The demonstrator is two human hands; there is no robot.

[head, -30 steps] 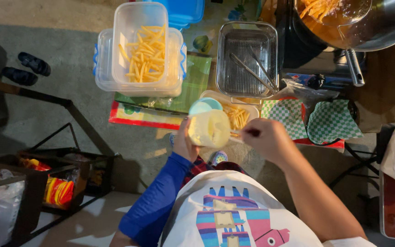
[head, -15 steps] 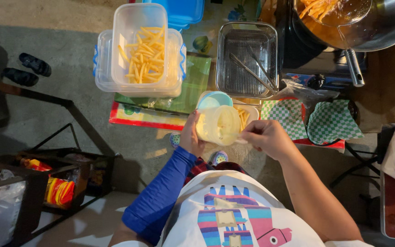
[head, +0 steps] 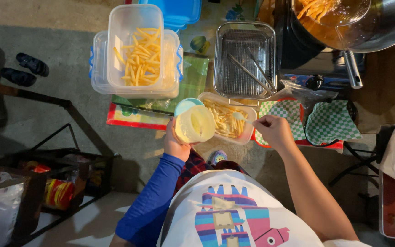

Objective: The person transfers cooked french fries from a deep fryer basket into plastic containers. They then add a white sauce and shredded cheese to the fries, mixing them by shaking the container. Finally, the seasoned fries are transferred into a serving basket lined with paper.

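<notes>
Left hand (head: 175, 142): closed around a pale yellow tub (head: 194, 124), held tilted with its open mouth facing up toward the camera; blue sleeve on the forearm.
Tub contents: pale, creamy; kind cannot be told.
Lid (head: 186, 105): light blue, round, tucked just behind the tub, touching it.
Right hand (head: 274, 131): fingers pinched shut on the handle of a small white spoon (head: 242, 118).
Spoon position: bowl end over the tray, just right of the tub.
Tray (head: 251, 113): shallow, clear, rectangular, holding fries; directly beyond the tub.
Green checkered liners (head: 330, 122): set in red baskets, right of the tray.
Wire basket (head: 245, 59): metal, with tongs lying inside, beyond the tray.
Clear containers (head: 136, 59): stacked, far left, the upper one holding raw cut fries.
Pan (head: 380, 23): far right, fries in oil.
</notes>
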